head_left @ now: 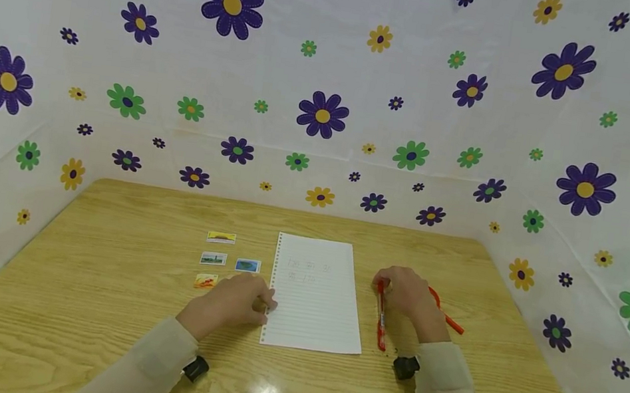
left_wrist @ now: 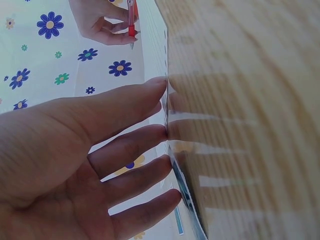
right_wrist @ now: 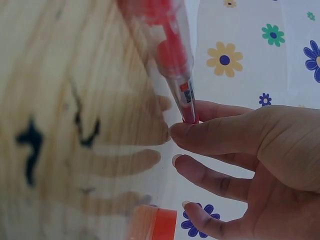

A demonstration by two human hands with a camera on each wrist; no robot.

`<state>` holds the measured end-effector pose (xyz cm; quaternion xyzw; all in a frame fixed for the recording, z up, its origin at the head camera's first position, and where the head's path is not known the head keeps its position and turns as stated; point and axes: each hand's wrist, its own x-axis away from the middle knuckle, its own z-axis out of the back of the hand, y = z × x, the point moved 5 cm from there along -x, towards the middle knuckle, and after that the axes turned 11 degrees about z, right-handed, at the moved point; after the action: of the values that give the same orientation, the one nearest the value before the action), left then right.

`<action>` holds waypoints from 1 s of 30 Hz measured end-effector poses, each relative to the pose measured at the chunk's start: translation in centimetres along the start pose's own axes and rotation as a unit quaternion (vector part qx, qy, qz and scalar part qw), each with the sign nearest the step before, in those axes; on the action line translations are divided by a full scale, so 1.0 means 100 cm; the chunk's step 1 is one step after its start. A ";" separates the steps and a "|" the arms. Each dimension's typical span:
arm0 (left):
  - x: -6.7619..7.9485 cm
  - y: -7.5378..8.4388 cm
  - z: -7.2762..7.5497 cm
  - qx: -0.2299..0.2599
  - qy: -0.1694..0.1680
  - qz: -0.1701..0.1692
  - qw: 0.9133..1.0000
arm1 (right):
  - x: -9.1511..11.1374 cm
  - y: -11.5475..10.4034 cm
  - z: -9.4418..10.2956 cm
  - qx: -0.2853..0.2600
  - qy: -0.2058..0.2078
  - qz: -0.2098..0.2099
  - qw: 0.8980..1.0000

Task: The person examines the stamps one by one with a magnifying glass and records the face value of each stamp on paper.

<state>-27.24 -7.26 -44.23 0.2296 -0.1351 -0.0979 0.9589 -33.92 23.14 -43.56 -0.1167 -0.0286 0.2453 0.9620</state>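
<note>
My left hand (head_left: 230, 302) rests its fingertips by the left edge of a sheet of lined paper (head_left: 313, 317). In the left wrist view, the fingers of the left hand (left_wrist: 95, 145) are nearly straight, and the lower ones touch near a small picture card (left_wrist: 185, 195). My right hand (head_left: 407, 293) is to the right of the sheet, close over the table. Between thumb and index finger it pinches a red pen (head_left: 381, 320) with a clear barrel; in the right wrist view the pen (right_wrist: 175, 55) slants up from the thumb. Faint handwritten numbers fill two rows at the sheet's top.
Small picture cards lie left of the sheet: a yellow one (head_left: 221, 237), a grey-green one (head_left: 213, 259), a blue one (head_left: 247, 265) and an orange one (head_left: 205, 281). A red curved object (head_left: 453, 324) lies partly behind the right hand. Flowered cloth (head_left: 284, 71) surrounds the wooden table (head_left: 120, 250).
</note>
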 end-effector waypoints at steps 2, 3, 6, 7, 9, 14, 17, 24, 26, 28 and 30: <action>0.000 0.000 0.000 -0.001 -0.001 0.000 1.000 | 0.001 0.000 0.000 0.000 -0.004 -0.002 1.000; 0.000 0.000 0.000 -0.001 -0.002 0.000 1.000 | 0.001 0.000 0.000 -0.001 -0.006 -0.005 1.000; 0.001 0.000 0.000 0.000 -0.002 0.000 1.000 | 0.001 0.000 -0.001 0.003 -0.014 -0.005 1.000; 0.001 0.000 0.000 0.000 -0.001 0.000 1.000 | 0.001 -0.001 -0.001 0.004 -0.017 -0.004 1.000; 0.002 0.000 0.000 0.003 -0.002 0.000 1.000 | 0.001 -0.001 -0.001 0.004 -0.022 -0.002 1.000; 0.002 0.000 0.001 0.008 -0.003 -0.002 1.000 | 0.001 -0.003 -0.001 0.003 -0.025 0.006 1.000; 0.001 -0.001 -0.001 0.007 -0.004 -0.001 1.000 | 0.001 -0.003 -0.002 -0.003 -0.028 0.009 1.000; 0.000 -0.002 -0.002 0.011 -0.009 0.004 1.000 | 0.001 -0.002 -0.005 -0.006 -0.027 0.009 1.000; 0.001 -0.002 -0.002 0.009 -0.006 0.002 1.000 | 0.001 -0.002 -0.005 -0.005 -0.023 0.010 1.000; 0.001 -0.002 -0.001 0.006 -0.003 0.001 1.000 | 0.001 -0.002 -0.003 -0.005 -0.022 0.009 1.000; 0.000 -0.002 0.000 0.005 -0.001 0.001 1.000 | 0.000 -0.002 -0.002 -0.004 -0.024 0.009 1.000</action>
<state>-27.21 -7.40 -44.34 0.2339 -0.1368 -0.0970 0.9577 -33.75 22.91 -43.72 -0.1150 -0.0518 0.2566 0.9583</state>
